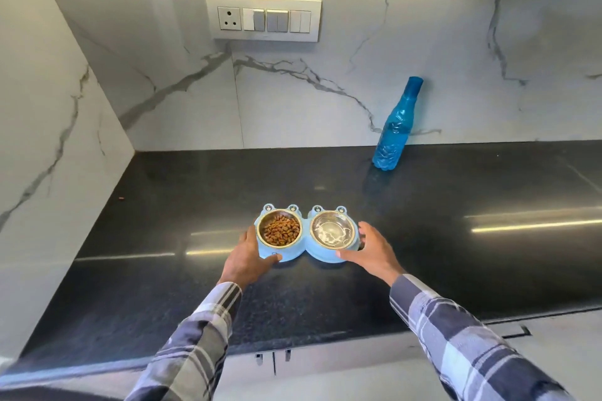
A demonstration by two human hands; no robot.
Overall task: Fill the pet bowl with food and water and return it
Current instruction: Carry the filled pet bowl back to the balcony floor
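Black stone countertop (163, 270) is filling the lower frame beneath marble walls, with a switch panel (263, 17) sitting upper centre and a blue bottle (394, 130) standing right of centre, well apart. Centre frame, the blue double pet bowl (306, 252) is lying with its long axis left-right, kibble (281, 230) left, water (332, 232) right. The left hand (249, 257) and right hand (371, 251) are curling around its ends.

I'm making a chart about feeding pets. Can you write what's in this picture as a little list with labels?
feeder: blue double pet bowl on black countertop
left dish: brown kibble
right dish: water
left hand: holds feeder's left end
right hand: at feeder's right end, fingers spread
bottle: blue water bottle, upright by marble wall
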